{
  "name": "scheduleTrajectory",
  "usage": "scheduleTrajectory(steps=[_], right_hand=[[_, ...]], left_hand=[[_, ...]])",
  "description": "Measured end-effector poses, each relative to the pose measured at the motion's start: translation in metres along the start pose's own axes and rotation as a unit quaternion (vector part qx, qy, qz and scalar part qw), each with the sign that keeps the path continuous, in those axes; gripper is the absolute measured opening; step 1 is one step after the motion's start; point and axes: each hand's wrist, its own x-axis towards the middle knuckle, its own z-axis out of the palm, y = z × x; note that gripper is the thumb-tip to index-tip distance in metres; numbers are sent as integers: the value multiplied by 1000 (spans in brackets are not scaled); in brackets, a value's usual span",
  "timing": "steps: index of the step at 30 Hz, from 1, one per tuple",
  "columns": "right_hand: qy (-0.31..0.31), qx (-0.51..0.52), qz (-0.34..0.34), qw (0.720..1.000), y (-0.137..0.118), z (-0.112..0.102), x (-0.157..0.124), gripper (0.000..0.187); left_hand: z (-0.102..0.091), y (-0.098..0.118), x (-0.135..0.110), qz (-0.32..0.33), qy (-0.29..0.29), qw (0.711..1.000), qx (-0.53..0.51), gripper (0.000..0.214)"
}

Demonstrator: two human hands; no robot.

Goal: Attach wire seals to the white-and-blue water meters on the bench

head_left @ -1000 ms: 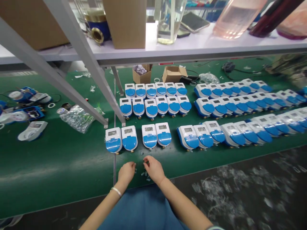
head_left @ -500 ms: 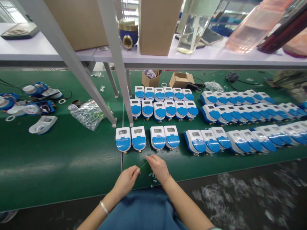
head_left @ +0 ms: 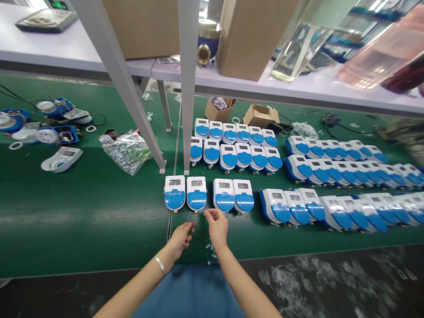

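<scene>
While your forearms slant inward over the front edge of the green workbench, your hands face each other, just apart. Your left hand, below a silvery bracelet, is turned palm inward with fingers curled; whether its fingertips grip anything, you cannot tell. Your right hand reaches a little farther from that edge, wrist bent leftward, thumb and forefinger pinching a thin green strand, faint against the surface. Small pale pieces lie between your right forearm and the front edge; blue-and-white meters stand just beyond your fingertips.
</scene>
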Motion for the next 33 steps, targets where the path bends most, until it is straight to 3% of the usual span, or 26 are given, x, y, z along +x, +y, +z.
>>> scheduleTrajectory(steps=[3, 6, 14, 26, 33], right_hand=[[-12, -64, -42, 997, 3, 5, 2, 19], [-35, -114, -106, 987, 6, 3, 2, 14], [-72, -181, -208, 958, 4, -4, 5, 13], [-85, -212, -247, 942, -2, -3, 6, 15], [-96, -203, -233, 946, -3, 0, 6, 16]], left_hand=[[1, 7, 24, -11, 38, 998, -38, 20], [5, 11, 39, -8, 29, 997, -70, 21], [10, 12, 50, -4, 8, 993, -114, 17], [12, 14, 45, 2, 10, 992, -127, 14], [12, 12, 47, 9, 21, 994, -106, 17]])
